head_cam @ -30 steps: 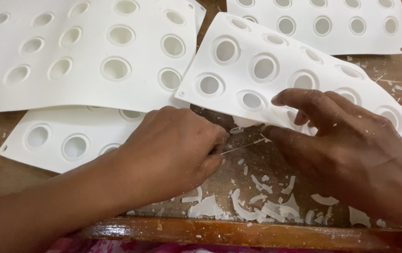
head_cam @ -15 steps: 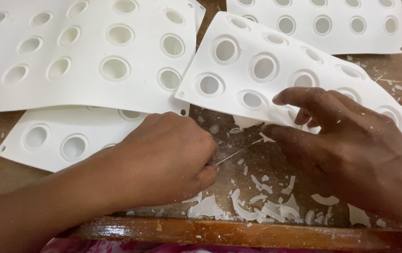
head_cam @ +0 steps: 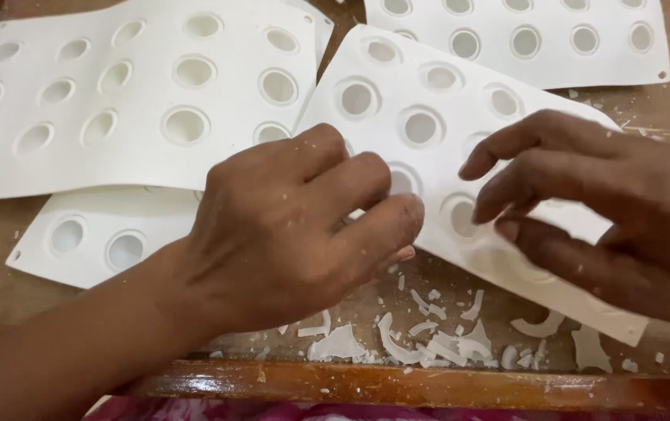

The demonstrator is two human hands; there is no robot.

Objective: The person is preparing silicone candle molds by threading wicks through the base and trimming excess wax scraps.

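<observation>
Head cam looks straight down at a wooden worktop [head_cam: 7, 234] covered in white moulded sheets with round cups. The left hand [head_cam: 296, 226] is curled into a loose fist at the near edge of the middle sheet [head_cam: 397, 93], fingertips pinched together right at the rim of one cup. It looks like it's gripping something thin there, but the knuckles hide it, so I can't tell what. The right hand [head_cam: 608, 210] is spread, fingers half bent, palm side pressing down on the same sheet's lower right part — my guess is that's to keep it flat and steady. White trimmings [head_cam: 428, 339] lie scattered just below that edge. Three more sheets sit around it: one at left [head_cam: 77, 156], one under that [head_cam: 38, 249], one at top right [head_cam: 647, 70].
</observation>
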